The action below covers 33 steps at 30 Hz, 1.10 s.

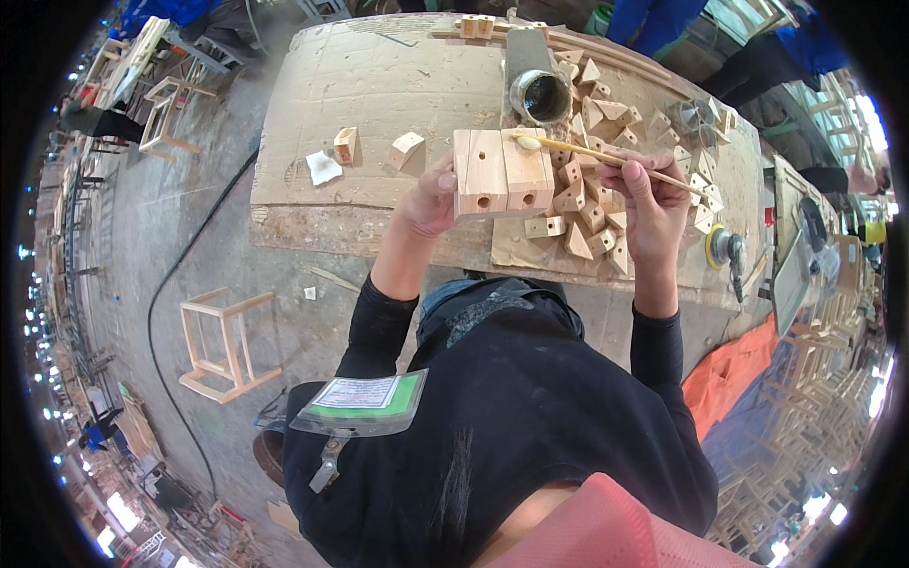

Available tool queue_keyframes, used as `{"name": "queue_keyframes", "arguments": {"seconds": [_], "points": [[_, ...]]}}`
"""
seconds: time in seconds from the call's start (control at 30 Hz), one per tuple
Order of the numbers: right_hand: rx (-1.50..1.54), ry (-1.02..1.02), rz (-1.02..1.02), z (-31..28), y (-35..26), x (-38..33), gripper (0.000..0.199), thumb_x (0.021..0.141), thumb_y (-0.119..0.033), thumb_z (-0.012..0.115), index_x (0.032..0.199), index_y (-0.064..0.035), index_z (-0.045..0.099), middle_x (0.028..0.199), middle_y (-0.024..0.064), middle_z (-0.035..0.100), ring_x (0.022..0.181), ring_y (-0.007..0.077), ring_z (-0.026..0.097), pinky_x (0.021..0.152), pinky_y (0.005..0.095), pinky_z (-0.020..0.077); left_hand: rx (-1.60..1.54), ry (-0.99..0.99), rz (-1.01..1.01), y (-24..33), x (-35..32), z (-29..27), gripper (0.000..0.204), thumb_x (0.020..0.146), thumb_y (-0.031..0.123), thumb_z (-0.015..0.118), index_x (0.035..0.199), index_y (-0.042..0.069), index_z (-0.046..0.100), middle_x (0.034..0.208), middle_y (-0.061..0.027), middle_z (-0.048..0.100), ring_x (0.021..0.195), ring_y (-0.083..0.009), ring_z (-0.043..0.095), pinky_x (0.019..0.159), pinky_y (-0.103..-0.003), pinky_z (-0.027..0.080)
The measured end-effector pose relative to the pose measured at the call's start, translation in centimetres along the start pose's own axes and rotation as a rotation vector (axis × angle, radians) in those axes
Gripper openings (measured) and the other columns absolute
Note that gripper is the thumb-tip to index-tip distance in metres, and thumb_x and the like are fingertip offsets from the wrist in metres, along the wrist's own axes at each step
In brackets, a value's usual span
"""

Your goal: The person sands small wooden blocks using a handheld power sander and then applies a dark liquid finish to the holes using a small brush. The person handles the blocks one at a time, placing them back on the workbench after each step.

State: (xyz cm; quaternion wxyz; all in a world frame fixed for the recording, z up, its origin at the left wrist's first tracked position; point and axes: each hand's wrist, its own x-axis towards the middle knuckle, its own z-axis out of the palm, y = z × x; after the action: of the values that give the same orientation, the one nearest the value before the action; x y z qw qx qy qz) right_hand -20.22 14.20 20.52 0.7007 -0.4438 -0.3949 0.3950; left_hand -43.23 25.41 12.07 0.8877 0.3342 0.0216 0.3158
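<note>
My left hand (431, 201) is closed on the left side of two pale wooden blocks (481, 178), held side by side above the table's near edge. Round drilled holes show in their faces. With my right hand (653, 204) I pinch a thin wooden stick (606, 156) between thumb and fingers. Its far tip lies over the top of the right-hand block, where a cream-coloured blob (528, 143) sits. I cannot tell what the blob is. Just beyond the blocks stands an open metal can (521, 97), dark inside. Beside it lies a heap of drilled wooden blocks (592, 216).
Two loose blocks (407, 150) and a white scrap (323, 168) lie left on the cardboard-covered table (331, 85). A yellow-padded sander (721, 248) and a clear cup-like container (694, 115) are at right. A wooden frame (225, 346) and black cable (161, 293) are on the floor.
</note>
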Motion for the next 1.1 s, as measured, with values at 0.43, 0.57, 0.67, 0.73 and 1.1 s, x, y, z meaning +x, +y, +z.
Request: {"name": "queue_keyframes", "arguments": {"seconds": [0.43,0.57,0.67,0.73,1.1], "points": [[0.033,-0.114,-0.022,-0.7,0.3,-0.7,0.011,0.09,-0.003,0.063,0.09,-0.0022,0.052,0.092,0.0182,0.067,0.08,0.0222,0.069,0.069,0.03,0.0587,-0.054,-0.017,0.039,0.4,-0.1,0.6,0.087,0.073,0.039,0.072,0.138,-0.005,0.034,0.132,-0.0155,0.051,0.119,-0.0253,0.054,0.1,-0.037,0.045],[0.047,-0.063,0.023,-0.8,0.3,-0.8,0.01,0.092,-0.005,0.061,0.089,-0.0026,0.051,0.09,0.0174,0.067,0.077,0.0222,0.069,0.067,0.0297,0.0585,-0.061,-0.022,0.04,0.2,-0.2,0.3,0.086,0.075,0.04,0.072,0.139,-0.004,0.035,0.133,-0.0156,0.051,0.121,-0.0255,0.052,0.101,-0.038,0.044],[0.059,-0.013,0.066,-0.5,0.0,-0.5,0.012,0.092,-0.006,0.06,0.088,-0.0025,0.05,0.087,0.0183,0.068,0.076,0.0233,0.07,0.066,0.0295,0.0586,-0.108,0.061,0.013,-0.3,-0.4,0.4,0.084,0.078,0.043,0.072,0.139,-0.003,0.036,0.135,-0.0159,0.05,0.124,-0.0255,0.051,0.103,-0.039,0.043],[0.086,-0.017,0.086,-0.4,-0.2,-0.3,0.012,0.093,-0.006,0.06,0.087,-0.0026,0.05,0.086,0.018,0.068,0.075,0.0234,0.07,0.065,0.0295,0.0585,-0.099,0.019,0.008,-1.1,-0.2,-0.1,0.084,0.079,0.045,0.071,0.139,-0.003,0.036,0.136,-0.0162,0.049,0.125,-0.0258,0.05,0.103,-0.04,0.043],[-0.006,-0.016,0.046,0.1,-0.2,0.1,0.005,0.095,-0.006,0.056,0.092,-0.0033,0.052,0.092,0.014,0.067,0.08,0.0209,0.069,0.072,0.028,0.0577,-0.362,0.146,-0.048,-2.1,0.3,-0.3,0.11,0.074,0.07,0.062,0.141,-0.008,0.023,0.137,-0.0309,0.035,0.122,-0.0435,0.046,0.093,-0.044,0.053]]}}
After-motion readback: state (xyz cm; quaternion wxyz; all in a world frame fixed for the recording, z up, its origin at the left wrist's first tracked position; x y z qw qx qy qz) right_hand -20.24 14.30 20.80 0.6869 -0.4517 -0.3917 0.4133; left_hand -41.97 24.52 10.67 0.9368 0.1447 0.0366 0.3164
